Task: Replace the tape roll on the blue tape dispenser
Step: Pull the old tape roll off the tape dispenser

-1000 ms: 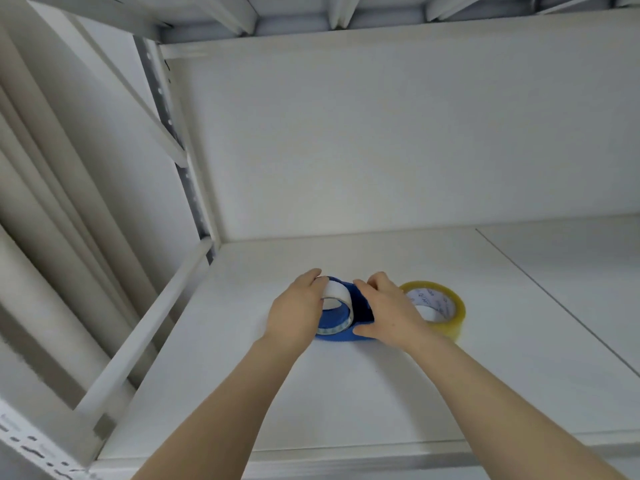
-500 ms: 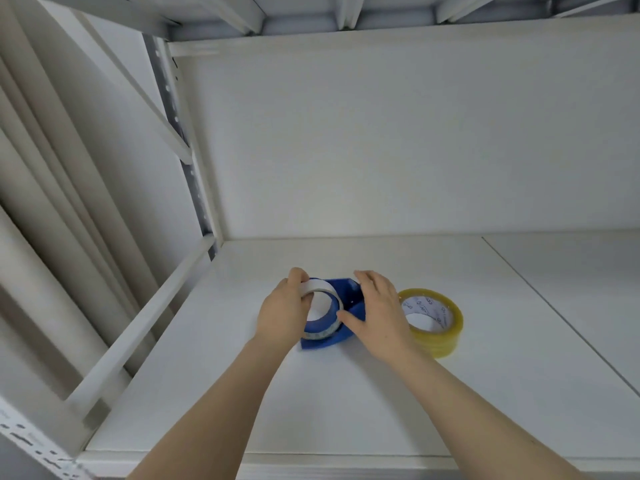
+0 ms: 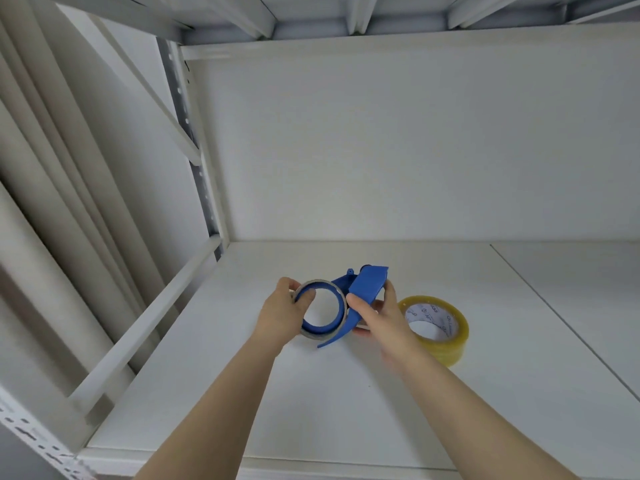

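Note:
The blue tape dispenser (image 3: 367, 285) is lifted off the white shelf (image 3: 346, 393) and tilted, its round opening facing me. A thin grey, nearly used-up tape ring (image 3: 341, 332) sits around its blue hub. My left hand (image 3: 282, 315) pinches the ring's left rim, with the thumb hooked inside the hub. My right hand (image 3: 379, 315) grips the dispenser's flat blue handle from the right. A full yellowish tape roll (image 3: 446, 332) lies flat on the shelf just right of my right hand.
The shelf has a white back wall (image 3: 398, 150) and a metal upright (image 3: 197, 174) with a side rail (image 3: 149, 320) at the left. A seam (image 3: 561, 323) splits the shelf board on the right. The underside of another shelf hangs overhead.
The dispenser has been raised from lying on the shelf and turned so its hub faces me. Both hands shifted their hold; the yellow roll has stayed in place.

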